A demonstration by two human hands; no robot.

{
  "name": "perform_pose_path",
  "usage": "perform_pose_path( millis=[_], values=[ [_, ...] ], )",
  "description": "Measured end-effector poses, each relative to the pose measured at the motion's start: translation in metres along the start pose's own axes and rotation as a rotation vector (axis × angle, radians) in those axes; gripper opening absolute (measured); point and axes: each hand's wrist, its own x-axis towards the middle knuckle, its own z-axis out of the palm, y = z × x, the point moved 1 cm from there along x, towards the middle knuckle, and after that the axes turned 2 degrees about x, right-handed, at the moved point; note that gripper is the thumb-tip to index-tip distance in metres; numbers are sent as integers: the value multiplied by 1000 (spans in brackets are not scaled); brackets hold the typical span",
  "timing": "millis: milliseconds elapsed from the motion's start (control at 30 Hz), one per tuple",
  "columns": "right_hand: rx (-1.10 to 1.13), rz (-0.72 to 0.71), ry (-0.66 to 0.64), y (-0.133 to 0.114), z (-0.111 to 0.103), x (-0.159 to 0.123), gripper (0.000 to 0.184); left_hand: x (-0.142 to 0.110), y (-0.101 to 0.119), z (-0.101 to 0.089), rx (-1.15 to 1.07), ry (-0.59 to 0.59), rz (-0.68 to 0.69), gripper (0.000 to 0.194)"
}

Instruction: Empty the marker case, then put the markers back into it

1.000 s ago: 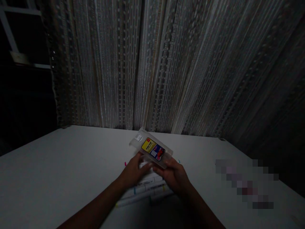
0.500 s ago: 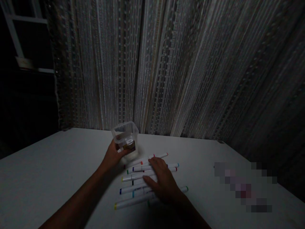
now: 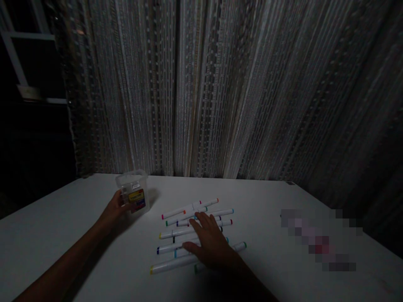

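Observation:
My left hand (image 3: 115, 209) is wrapped round the side of a clear plastic container (image 3: 143, 201) that bears a yellow and dark label. The container stands upright on or just over the white table, left of the markers. Several white markers (image 3: 171, 266) with coloured ends lie side by side in a loose row, pointing roughly left to right. Over their middle rests my right hand (image 3: 210, 241), palm down, fingers stretched out and thumb apart. It covers parts of several markers, and I see nothing gripped in it.
The white table (image 3: 261, 201) runs back to a striped curtain (image 3: 201, 92). A pixelated patch (image 3: 319, 243) hides something on the right side. A small flat dark item (image 3: 290, 183) lies at the far right corner. The left background is dark.
My left hand has carried the container left, away from the markers, and its label now faces me more. My right hand has stayed over the markers, its fingers shifting slightly.

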Motion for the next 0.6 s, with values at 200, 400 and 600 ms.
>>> perform_pose_path(
  millis=[200,400,600],
  values=[
    [19,41,2,-3,-8,0,65,-39,39,-11,355,559,494,59],
    [-97,220,123,8,-27,13,53,-76,69,86,716,-322,651,42],
    [-197,251,125,22,-17,26,50,-75,39,142,998,-631,505,63]
  ],
)
